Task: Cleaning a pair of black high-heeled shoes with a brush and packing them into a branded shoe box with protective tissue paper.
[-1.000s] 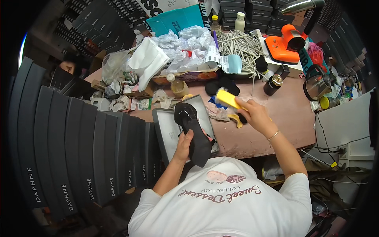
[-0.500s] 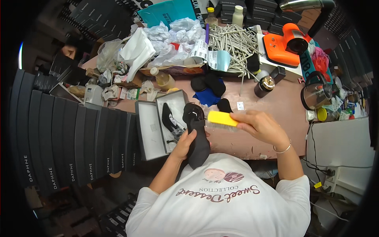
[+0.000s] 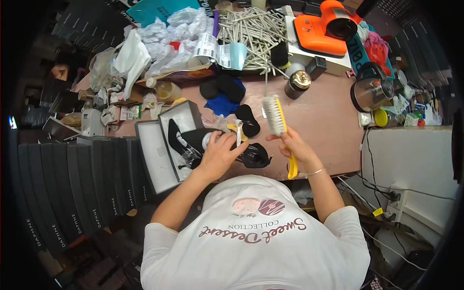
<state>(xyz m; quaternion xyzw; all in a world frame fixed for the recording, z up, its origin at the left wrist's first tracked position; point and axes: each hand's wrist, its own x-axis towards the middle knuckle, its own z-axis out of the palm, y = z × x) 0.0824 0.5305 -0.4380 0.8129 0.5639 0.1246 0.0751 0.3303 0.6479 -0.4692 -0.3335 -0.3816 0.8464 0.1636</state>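
In my right hand (image 3: 298,147) is a yellow-handled brush (image 3: 275,116), held upright with its white bristles facing left. My left hand (image 3: 220,155) is palm down over a black shoe (image 3: 255,155), its fingers apart and partly hiding the shoe. The shoe lies on its side on the table, with its opening towards the right. Beyond the fingers is a pale crumpled scrap (image 3: 237,129). Another black shoe (image 3: 178,137), pointed and wrapped partly in clear plastic, rests in a grey shoebox (image 3: 193,113) at my left.
Black pads (image 3: 247,120) and a blue cloth (image 3: 220,107) lie beyond my hands. Further back are a tray of pale sticks (image 3: 251,38), plastic bags (image 3: 183,29), an orange appliance (image 3: 321,36) and a dark jar (image 3: 297,84). A glass jug (image 3: 372,89) stands right; dark shoeboxes (image 3: 82,183) line the left.
The shoe my left hand held upright is now down on the table, my left hand over it. My right hand has turned the brush from level to upright and drawn back. The view has shifted.
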